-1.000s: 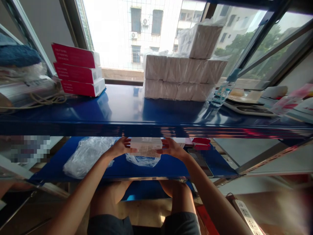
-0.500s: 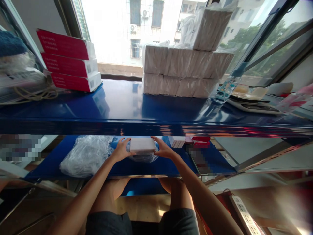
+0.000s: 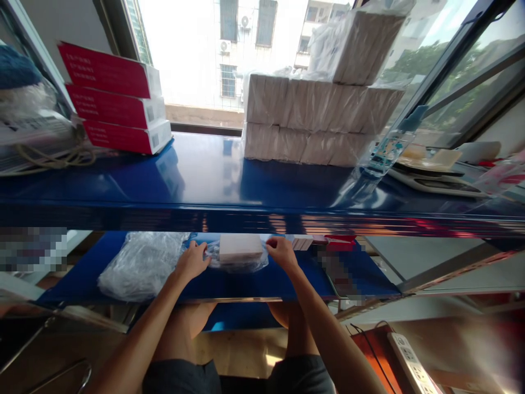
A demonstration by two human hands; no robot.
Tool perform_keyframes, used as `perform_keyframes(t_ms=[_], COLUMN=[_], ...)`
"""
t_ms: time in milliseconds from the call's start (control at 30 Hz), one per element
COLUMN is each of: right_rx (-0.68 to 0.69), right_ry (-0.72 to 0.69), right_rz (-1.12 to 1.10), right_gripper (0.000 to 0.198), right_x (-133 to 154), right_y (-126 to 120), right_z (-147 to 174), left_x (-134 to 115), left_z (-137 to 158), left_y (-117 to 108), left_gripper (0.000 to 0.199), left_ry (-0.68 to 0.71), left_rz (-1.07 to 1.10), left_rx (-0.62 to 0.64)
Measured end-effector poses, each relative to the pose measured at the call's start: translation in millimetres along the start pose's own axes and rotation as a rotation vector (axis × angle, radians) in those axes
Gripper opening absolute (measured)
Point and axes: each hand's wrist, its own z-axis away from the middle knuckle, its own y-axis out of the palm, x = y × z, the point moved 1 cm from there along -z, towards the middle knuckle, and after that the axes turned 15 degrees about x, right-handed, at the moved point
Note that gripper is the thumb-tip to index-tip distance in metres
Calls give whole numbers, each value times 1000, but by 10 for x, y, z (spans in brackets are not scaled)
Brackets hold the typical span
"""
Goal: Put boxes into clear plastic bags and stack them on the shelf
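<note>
A small stack of white boxes lies on a clear plastic bag on the lower blue shelf. My left hand is at the left end of the stack, its fingers closed on the bag's edge. On the other side, my right hand pinches the plastic near the right end of the boxes. Neither hand touches the boxes themselves. A heap of clear plastic bags lies to the left of my left hand.
Wrapped blocks of white boxes stand on the upper blue shelf, beside red-and-white boxes at left. Right of my hands are more small white boxes, a red box and a phone. A power strip lies lower right.
Both hands have let go of the white stack's ends and moved slightly outward to the plastic. The stack now rests lower, on the bag. The view has shifted slightly.
</note>
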Motion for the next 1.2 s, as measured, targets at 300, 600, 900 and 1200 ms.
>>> perform_keyframes(t_ms=[300,600,900,1200], right_rx=[-279,-297,-146,-5], right_ry=[-193,-181,-207,-668], right_rz=[-147,-157,461,87], right_gripper=[20,31,27,14], right_x=[349,604,639,1000], right_y=[-325,-235,-159,-218], right_z=[81,335,318,644], left_x=[-113,-445,-575,-876], left_z=[101,371,189,157], left_y=[-484,-681,-565,-394], left_gripper=[8,29,28,27], left_ry=[46,212,386,632], left_rz=[322,501,1045,1263], left_rx=[-269,-474,-176,78])
